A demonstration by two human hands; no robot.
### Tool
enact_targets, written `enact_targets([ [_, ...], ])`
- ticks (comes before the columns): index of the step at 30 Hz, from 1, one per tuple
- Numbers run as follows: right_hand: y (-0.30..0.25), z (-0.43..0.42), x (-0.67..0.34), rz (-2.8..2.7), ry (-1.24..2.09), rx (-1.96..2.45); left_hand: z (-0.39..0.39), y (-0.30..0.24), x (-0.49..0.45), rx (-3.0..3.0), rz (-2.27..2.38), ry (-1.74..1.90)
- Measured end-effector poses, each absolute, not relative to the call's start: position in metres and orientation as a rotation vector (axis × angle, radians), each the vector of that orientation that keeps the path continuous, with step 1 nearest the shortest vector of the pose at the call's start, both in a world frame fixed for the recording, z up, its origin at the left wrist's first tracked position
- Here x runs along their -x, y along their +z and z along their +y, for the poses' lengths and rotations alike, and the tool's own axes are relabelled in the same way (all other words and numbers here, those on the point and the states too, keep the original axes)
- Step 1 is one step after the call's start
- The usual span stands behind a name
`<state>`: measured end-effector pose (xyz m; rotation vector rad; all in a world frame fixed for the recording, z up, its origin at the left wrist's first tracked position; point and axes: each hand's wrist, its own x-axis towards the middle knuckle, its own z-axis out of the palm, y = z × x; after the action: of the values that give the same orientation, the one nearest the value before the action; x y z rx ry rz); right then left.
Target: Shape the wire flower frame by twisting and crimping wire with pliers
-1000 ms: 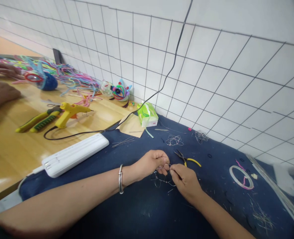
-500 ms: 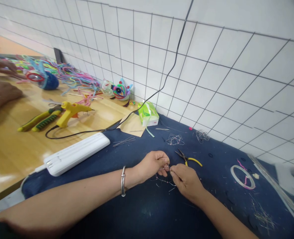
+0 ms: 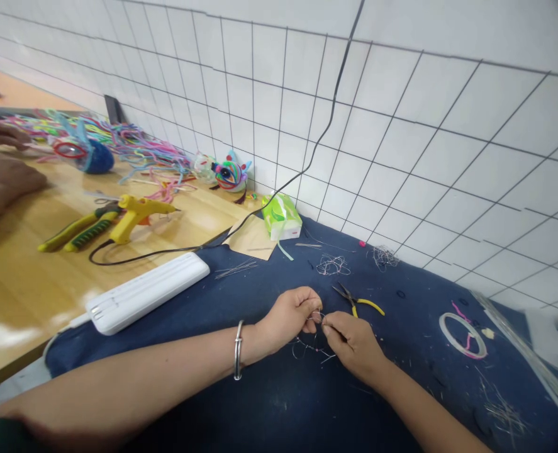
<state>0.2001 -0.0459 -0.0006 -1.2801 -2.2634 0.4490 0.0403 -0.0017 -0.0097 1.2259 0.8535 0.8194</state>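
Thin silvery wire (image 3: pixel 314 348) with small pinkish spots hangs in a loose, bent shape below my fingers, over the dark blue cloth. My left hand (image 3: pixel 294 316), a silver bangle at its wrist, pinches the wire between thumb and fingers. Close beside it, my right hand (image 3: pixel 351 340) grips the wire too, fingers curled and thumb pressed on it. The exact pinch points are partly hidden by the fingers. Just beyond my right hand lie small pliers (image 3: pixel 360 303) with yellow handles, their jaws apart. Farther back sits a tangled wire bundle (image 3: pixel 333 265).
A white power bank (image 3: pixel 149 292), yellow glue gun (image 3: pixel 139 217) with a black cord, and larger pliers (image 3: pixel 83 231) lie left. A tissue pack (image 3: pixel 282 217) stands near the wire grid. Another person's hand (image 3: pixel 5 182) is at far left. A white ring (image 3: pixel 462 336) lies right.
Both my hands stay pinched on the wire, almost in place. The hanging wire below them has shifted slightly. The other person's hands at far left have moved a little.
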Motion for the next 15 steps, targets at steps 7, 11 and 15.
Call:
enact_targets([
  [7, -0.0010, -0.0470, -0.2010, -2.244, 0.480, 1.244, -0.0030, -0.0113, -0.0449, -1.184, 0.870, 0.813],
  [11, 0.0005, -0.0468, -0.2028, -2.241, 0.494, 1.219, -0.0005, -0.0123, -0.0453, -1.264, 0.853, 0.810],
  [15, -0.0006, -0.0472, -0.2028, -2.231, 0.504, 1.217, 0.0011, -0.0115, -0.0449, -1.274, 0.878, 0.776],
])
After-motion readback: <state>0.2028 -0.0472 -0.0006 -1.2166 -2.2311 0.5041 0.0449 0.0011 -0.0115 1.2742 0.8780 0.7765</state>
